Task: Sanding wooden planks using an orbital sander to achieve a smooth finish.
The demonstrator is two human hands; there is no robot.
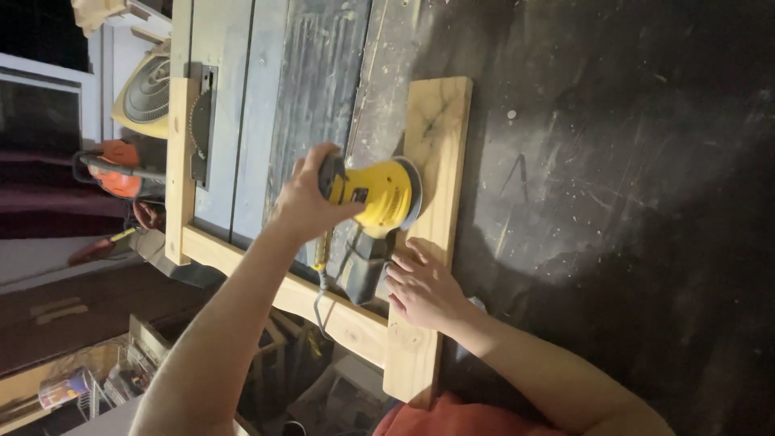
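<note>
While our left hand (311, 198) clenches the yellow sander (379, 194) on the plank (432, 137), our right hand (420, 287) presses flat, fingers spread, on the plank nearer us. We judge sanding midway: no visible difference marks finished wood.

My left hand (305, 202) grips the yellow plastic sander (379, 194), which sits on the long pale wooden plank (436, 121). My right hand (421, 287) lies flat on that plank, just beside the sander. The plank rests on the dark scuffed workbench (613, 161).
</note>
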